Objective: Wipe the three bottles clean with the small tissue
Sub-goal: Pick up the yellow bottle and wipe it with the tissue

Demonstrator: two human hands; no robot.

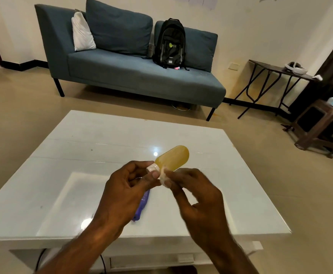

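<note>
A flat yellow bottle [173, 157] with a white cap is held above the white table [66, 175], its base pointing away from me. My left hand [126, 192] grips it at the cap end. My right hand [197, 196] pinches a small white tissue [164, 177] against the bottle's neck, just below the cap. A purple bottle [142, 206] lies on the table under my left hand, mostly hidden by it. No third bottle is in view.
A blue sofa [134, 76] with a black backpack [170, 43] stands beyond the table. A dark folding side table [276, 70] and a brown stool [319, 123] are at the right.
</note>
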